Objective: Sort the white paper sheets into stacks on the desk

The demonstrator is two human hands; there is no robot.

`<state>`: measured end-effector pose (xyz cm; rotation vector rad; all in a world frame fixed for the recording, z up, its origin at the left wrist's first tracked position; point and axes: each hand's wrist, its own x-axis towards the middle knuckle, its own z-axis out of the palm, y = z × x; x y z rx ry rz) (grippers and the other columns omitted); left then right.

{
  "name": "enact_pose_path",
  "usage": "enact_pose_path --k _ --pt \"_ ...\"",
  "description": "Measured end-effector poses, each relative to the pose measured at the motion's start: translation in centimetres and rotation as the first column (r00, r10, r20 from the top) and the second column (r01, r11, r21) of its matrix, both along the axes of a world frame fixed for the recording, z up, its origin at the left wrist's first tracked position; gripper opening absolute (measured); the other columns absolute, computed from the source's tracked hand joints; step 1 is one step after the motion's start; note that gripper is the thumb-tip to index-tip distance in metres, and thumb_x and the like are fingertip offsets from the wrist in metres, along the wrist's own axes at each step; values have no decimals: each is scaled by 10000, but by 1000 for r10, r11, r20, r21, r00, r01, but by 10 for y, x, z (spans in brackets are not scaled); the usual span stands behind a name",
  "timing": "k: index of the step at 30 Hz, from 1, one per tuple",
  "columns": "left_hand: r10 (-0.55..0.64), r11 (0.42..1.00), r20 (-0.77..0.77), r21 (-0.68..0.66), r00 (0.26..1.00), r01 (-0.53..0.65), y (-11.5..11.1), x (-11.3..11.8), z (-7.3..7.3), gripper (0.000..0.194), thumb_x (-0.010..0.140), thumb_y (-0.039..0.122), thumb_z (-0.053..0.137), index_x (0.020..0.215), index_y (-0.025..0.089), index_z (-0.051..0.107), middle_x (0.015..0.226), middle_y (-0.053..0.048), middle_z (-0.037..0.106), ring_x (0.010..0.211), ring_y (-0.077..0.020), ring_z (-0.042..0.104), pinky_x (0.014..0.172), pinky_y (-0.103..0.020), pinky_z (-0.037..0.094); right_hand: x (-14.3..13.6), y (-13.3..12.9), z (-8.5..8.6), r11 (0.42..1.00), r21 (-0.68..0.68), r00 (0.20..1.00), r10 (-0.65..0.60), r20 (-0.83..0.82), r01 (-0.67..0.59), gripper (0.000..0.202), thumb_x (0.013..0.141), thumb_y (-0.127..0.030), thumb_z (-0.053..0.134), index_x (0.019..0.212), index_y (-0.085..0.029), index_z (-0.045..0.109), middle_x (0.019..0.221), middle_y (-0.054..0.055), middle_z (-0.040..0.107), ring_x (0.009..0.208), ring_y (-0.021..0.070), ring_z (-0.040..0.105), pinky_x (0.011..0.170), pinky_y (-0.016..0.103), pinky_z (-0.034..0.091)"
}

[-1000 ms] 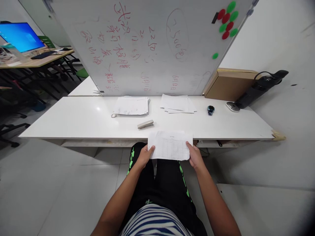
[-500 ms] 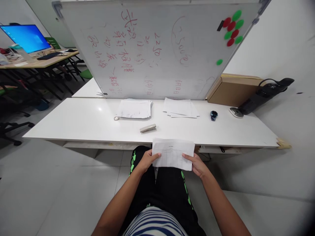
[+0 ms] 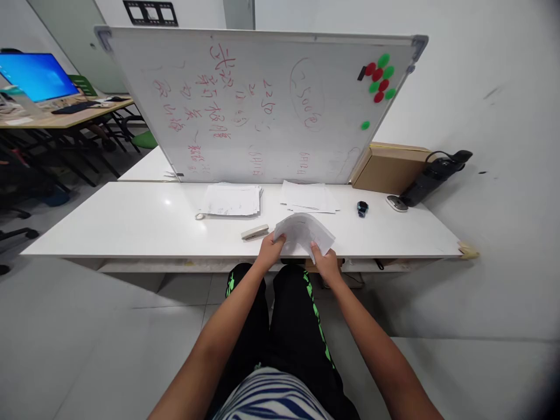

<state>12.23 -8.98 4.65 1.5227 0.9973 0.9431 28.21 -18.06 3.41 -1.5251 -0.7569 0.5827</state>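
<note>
Both of my hands hold a bundle of white printed sheets [image 3: 304,231] over the front edge of the white table [image 3: 131,221]. My left hand [image 3: 270,252] grips its left edge and my right hand [image 3: 326,265] its lower right corner; the paper bows upward between them. A grey stapler [image 3: 255,232] lies on the table just left of my left hand. Farther back lie two paper stacks, one at the left [image 3: 231,200] and one at the right [image 3: 308,198].
A whiteboard [image 3: 258,105] with red writing and magnets leans at the table's back. A small dark watch [image 3: 361,208], a cardboard box [image 3: 389,169], a black device [image 3: 431,178] and a tape roll [image 3: 200,216] are also on the table. Desks with a monitor [image 3: 37,76] stand far left.
My hands carried the sheets forward from over my lap to the table's front edge. The flat bundle is now bent upward between my hands. My view tilted up.
</note>
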Motion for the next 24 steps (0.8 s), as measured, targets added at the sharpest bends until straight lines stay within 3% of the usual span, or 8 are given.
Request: enact_pose_path --k 3,8,12,15,19,24 --pt "18 999 39 42 999 -20 -2 6 1 348 821 433 580 998 153 686 981 -61 697 948 -231 615 824 -310 465 -2 4 -1 999 43 1000 -19 -10 20 397 703 -479 680 925 -151 716 992 110 724 1007 272 644 945 397 452" --pt "96 995 14 31 995 -96 0 10 -1 374 819 447 589 995 136 698 1008 -89 703 973 -250 624 848 -326 462 -6 5 -8 999 -38 1000 7 11 -7 445 724 -505 644 975 -143 707 1046 122 711 1056 275 621 972 402 433" --pt "78 995 -13 61 997 -77 -5 7 -6 370 827 459 578 999 154 700 1001 -85 709 972 -246 630 851 -329 461 -6 1 -16 998 -61 995 5 103 1 449 742 -495 628 1026 -153 696 1069 118 702 1086 285 605 998 430 410" --pt "70 995 -50 74 996 -66 -10 5 -10 382 845 482 542 977 163 706 955 -78 717 928 -238 640 815 -315 469 -9 -5 -19 1000 0 992 -2 124 2 412 710 -450 676 1010 -169 700 1070 108 702 1151 279 562 1065 439 336" --pt "40 991 -142 132 989 -21 -13 -1 -8 406 860 499 509 944 158 714 880 -76 715 882 -248 640 784 -319 468 -12 -20 -20 1000 14 984 5 177 -7 370 714 -413 681 1003 -184 708 1062 101 704 1180 267 542 1104 412 279" --pt "-172 970 -305 113 937 215 -1 -19 9 400 841 522 535 1011 200 699 946 -48 709 898 -234 638 771 -305 474 -2 -47 -23 971 -238 984 46 170 -4 428 746 -469 627 1007 -139 703 1012 152 711 1101 327 597 986 440 414"
